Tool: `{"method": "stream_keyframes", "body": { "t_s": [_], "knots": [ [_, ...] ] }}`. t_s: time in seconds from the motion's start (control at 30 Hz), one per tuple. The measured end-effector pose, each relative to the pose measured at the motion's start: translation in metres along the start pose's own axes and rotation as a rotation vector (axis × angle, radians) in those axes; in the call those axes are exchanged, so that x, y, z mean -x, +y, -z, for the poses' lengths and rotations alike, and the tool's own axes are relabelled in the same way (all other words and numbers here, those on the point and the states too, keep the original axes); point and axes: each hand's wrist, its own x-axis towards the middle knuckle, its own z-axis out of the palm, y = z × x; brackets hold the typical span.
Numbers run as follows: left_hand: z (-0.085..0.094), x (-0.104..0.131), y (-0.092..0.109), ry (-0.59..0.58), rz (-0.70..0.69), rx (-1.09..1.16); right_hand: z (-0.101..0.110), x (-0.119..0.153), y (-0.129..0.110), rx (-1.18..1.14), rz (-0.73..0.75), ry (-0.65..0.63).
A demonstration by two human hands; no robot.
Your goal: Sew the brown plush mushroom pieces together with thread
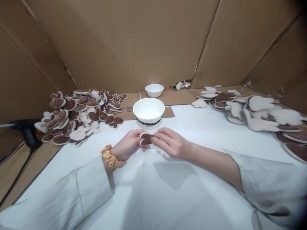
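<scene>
Brown-and-cream fabric piece (145, 139) is held on the near side of the larger bowl (148, 110). My left hand (127, 145) pinches its left edge, my right hand (176, 145) its right end, both nearly closed; a light, steady grip should keep it from twisting.

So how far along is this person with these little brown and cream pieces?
Done: perhaps some of the left heap of rounded, lobed pieces, though none is clearly finished. In hand: one small brown piece with a pale edge, held between the left hand and right hand. Remaining: possibly the right heap of mostly larger pieces, but I can't tell which heap is waiting.
</scene>
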Motion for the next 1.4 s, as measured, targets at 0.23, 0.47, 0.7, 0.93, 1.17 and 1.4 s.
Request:
{"method": "stream_keyframes", "body": {
  "t_s": [0.23,0.47,0.7,0.93,1.17,1.4],
  "knots": [
    [-0.010,0.015,-0.008,0.156,-0.399,-0.545,-0.002,0.003,0.009,-0.078,-0.307,0.046],
    [-0.015,0.029,-0.007,0.241,-0.664,-0.777,-0.002,0.002,0.009,-0.103,-0.360,-0.032],
    [-0.021,0.018,-0.006,0.251,-0.326,-0.108,0.001,-0.002,0.009,-0.059,-0.349,-0.025],
    [-0.024,0.012,-0.007,0.216,-0.089,-0.172,-0.002,0.000,0.007,-0.029,-0.315,-0.011],
    [-0.023,0.011,-0.009,0.277,-0.154,-0.256,0.000,-0.005,0.000,-0.162,-0.423,0.016],
    [-0.023,0.013,-0.006,0.299,-0.186,-0.220,0.009,-0.012,-0.006,-0.662,-0.947,-0.052]
  ]
}}
